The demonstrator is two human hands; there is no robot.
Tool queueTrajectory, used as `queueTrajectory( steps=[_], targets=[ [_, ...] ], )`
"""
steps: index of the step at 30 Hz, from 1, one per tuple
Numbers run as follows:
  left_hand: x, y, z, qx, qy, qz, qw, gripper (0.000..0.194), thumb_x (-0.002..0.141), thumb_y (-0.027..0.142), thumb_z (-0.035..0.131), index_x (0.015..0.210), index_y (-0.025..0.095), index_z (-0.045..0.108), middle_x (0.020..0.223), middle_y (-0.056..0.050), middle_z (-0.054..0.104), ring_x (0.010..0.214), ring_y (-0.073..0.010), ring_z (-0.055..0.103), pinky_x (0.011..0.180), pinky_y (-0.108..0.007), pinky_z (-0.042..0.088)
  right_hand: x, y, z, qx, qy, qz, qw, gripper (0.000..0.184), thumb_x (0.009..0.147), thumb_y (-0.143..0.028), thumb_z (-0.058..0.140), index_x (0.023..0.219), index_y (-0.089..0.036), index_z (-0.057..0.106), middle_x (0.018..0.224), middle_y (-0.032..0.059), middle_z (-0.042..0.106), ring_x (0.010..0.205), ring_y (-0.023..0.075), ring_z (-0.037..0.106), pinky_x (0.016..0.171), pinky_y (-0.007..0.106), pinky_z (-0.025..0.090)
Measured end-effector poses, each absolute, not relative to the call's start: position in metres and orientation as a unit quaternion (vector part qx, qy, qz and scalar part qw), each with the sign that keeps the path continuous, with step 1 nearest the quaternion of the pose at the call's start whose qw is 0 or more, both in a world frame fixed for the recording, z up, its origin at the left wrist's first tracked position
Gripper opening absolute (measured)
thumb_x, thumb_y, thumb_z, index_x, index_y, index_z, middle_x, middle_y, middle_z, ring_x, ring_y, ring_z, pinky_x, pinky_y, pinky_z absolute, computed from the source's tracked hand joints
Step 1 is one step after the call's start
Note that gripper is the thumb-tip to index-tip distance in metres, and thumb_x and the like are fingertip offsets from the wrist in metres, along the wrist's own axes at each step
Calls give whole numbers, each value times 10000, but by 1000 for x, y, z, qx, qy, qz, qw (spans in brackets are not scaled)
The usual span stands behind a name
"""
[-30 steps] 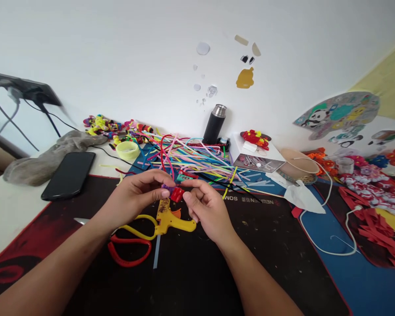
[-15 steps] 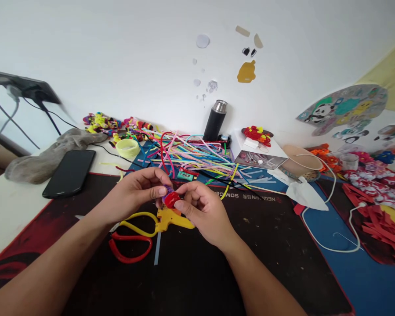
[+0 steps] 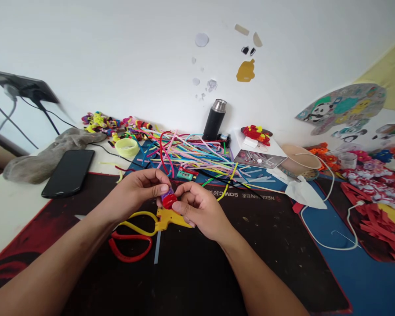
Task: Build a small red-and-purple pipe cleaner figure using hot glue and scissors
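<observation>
Red-and-purple fuzzy piece (image 3: 169, 201), pinched in the fingertips of left hand (image 3: 141, 193) and right hand (image 3: 204, 213), has a yellow glue gun (image 3: 166, 220) at its six o'clock, scissors (image 3: 131, 237) at eight, pipe cleaners (image 3: 190, 152) at one, black flask (image 3: 213, 123) beyond.

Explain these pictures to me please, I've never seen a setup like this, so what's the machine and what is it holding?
There is no machine: these are a person's two bare hands. One camera, worn on the head and looking forward and down, takes every picture; that is why the forearms come in from below. The left hand and right hand together hold a small red and purple piece. Below them, on a dark mat, lie scissors with red and yellow handles and what looks like a yellow glue gun. Farther back are a heap of colourful strips and a black flask. A phone lies off to the left.
</observation>
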State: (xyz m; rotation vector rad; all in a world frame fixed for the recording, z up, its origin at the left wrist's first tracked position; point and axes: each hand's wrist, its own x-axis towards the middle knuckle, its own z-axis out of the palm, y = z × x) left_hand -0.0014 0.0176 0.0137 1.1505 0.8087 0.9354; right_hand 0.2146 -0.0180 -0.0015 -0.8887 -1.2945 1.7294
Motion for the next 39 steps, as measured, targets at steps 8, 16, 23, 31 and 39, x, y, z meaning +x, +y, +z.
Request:
queueTrajectory(
  steps=[8, 16, 23, 31, 39],
  targets=[
    [2, 17, 6, 448, 349, 430, 701, 376, 729, 401, 1051, 853, 146, 804, 718, -21, 754, 588, -120, 692, 569, -195, 598, 210, -19, -1, -331, -476, 697, 421, 456, 878, -559, 894, 1030, -235, 612, 612, -110, 554, 439, 70, 387, 428, 210, 317],
    [11, 10, 7, 506, 287, 373, 723, 338, 796, 340, 1008, 963, 176, 764, 870, -60, 817, 785, -211, 797, 748, -293, 658, 214, -14, -3, -369, -448, 671, 461, 475, 896, -648, 824, 978, -229, 618, 557, -100, 531, 427, 82, 397, 435, 222, 267],
    [11, 8, 7, 483, 333, 425, 690, 458, 814, 365, 1000, 1204, 230, 799, 934, -26, 793, 761, -173, 782, 722, -258, 638, 212, -11, -6, -384, -415, 664, 489, 462, 895, -627, 831, 960, -221, 620, 570, -99, 537, 416, 72, 407, 437, 229, 226],
    [10, 11, 4, 432, 365, 466, 681, 462, 751, 435, 1041, 1070, 217, 787, 883, -23, 799, 798, -155, 740, 744, -235, 602, 210, -13, -8, -396, -434, 656, 474, 466, 914, -632, 810, 1008, -212, 632, 577, -94, 538, 429, 80, 412, 439, 235, 202],
    [15, 12, 4, 479, 370, 523, 601, 516, 660, 335, 1088, 946, 214, 676, 855, 29, 716, 819, -140, 642, 751, -225, 530, 206, -15, -12, -383, -462, 662, 450, 526, 919, -673, 787, 1101, -211, 616, 594, -106, 552, 425, 80, 410, 442, 229, 239]
  ],
)
